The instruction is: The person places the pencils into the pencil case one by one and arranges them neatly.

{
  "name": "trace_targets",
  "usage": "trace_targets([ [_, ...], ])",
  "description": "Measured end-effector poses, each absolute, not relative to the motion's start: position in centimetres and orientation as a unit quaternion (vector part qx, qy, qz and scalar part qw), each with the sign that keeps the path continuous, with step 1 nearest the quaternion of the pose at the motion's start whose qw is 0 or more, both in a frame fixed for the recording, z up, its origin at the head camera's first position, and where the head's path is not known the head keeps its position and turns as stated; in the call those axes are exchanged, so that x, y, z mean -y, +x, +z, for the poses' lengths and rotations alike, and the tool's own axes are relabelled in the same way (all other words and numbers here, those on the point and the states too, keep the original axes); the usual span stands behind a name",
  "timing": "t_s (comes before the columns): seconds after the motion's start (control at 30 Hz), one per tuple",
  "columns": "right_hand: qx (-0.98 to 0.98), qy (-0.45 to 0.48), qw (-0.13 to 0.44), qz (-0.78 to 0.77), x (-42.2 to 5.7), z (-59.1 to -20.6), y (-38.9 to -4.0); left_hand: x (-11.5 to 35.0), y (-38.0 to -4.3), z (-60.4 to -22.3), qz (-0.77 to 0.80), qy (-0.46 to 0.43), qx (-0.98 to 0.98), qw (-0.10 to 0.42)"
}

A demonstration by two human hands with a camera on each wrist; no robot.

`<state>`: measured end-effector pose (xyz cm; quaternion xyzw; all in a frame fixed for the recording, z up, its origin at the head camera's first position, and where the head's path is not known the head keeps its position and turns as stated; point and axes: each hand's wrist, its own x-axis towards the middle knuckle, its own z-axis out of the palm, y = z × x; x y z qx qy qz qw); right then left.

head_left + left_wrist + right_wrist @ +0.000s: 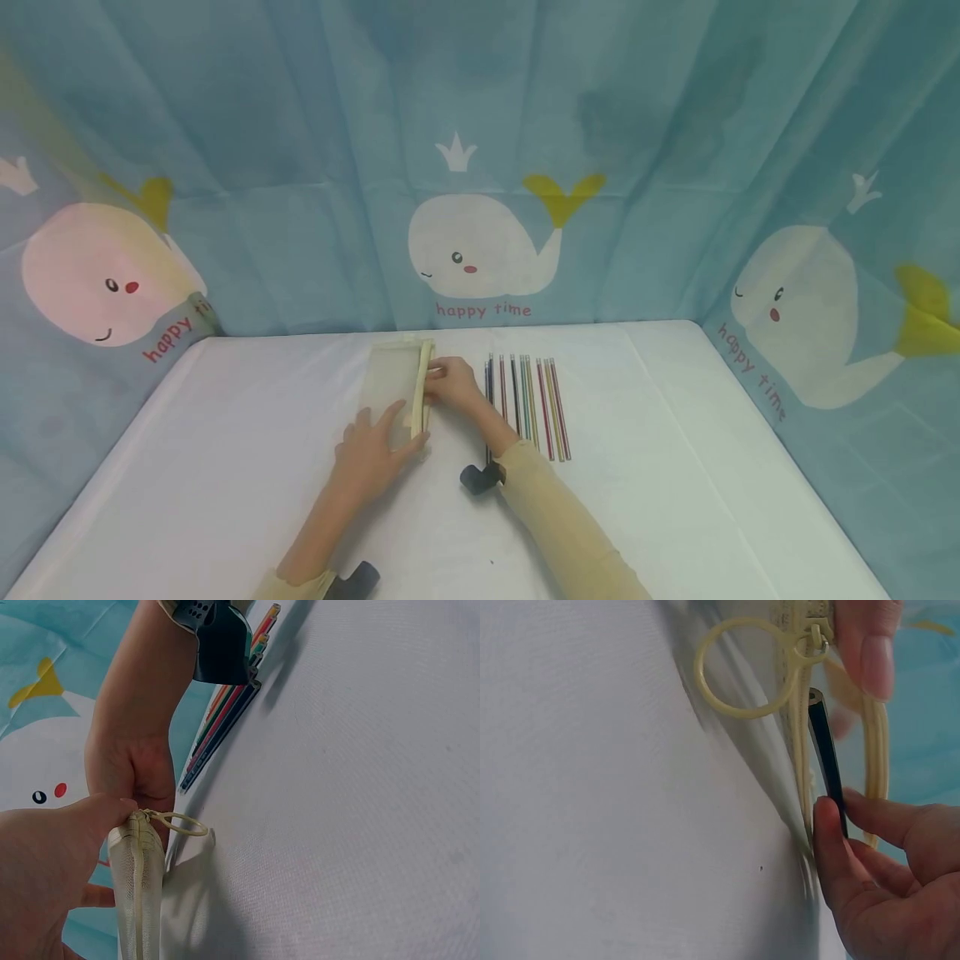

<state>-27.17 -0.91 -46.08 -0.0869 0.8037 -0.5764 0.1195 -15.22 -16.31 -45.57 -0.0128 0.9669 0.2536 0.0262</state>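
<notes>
A cream mesh zip pouch (390,379) lies on the table, its zipped side opened along the right edge. My left hand (367,454) holds the pouch near its close end, fingers spread over the mesh and thumb at the zip. A round ring pull (742,714) hangs from the zip slider there. At the opening, my right hand (453,385) pinches a dark pencil (825,746) between thumb and fingers. In the right wrist view, the pencil lies between the two zip edges, its end near my left thumb. The pouch's inside is mostly hidden.
Several coloured pencils (543,400) lie side by side just right of the pouch, partly under my right forearm. White cloth covers the table (660,467). A blue curtain (660,250) with whale prints stands round the back and sides.
</notes>
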Motion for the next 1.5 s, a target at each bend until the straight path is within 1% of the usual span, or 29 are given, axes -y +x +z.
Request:
trace_targets([
  [0.4,-0.806,-0.097,0.12,-0.572,1.5,-46.1,-26.9,16.1,-15.1,-45.2,0.252,-0.01,-0.967,0.02],
  [0.6,-0.811,-0.101,0.108,-0.566,1.3,-46.3,-27.0,16.1,-15.0,-45.2,0.251,-0.009,-0.968,0.019],
  [1.0,-0.806,-0.09,0.097,-0.577,-0.4,-47.3,-26.5,16.1,-15.1,-45.4,0.235,-0.006,-0.972,0.009],
  [1.13,-0.78,-0.094,0.098,-0.611,-1.3,-47.1,-26.1,16.1,-15.0,-45.3,0.237,-0.005,-0.972,0.01],
  [1.27,-0.782,-0.091,0.098,-0.609,-2.3,-46.6,-25.5,16.1,-14.9,-45.3,0.237,-0.006,-0.971,0.01],
  [1.5,-0.8,-0.087,0.07,-0.589,-3.6,-46.3,-25.1,16.1,-15.0,-45.3,0.238,-0.007,-0.971,0.006],
])
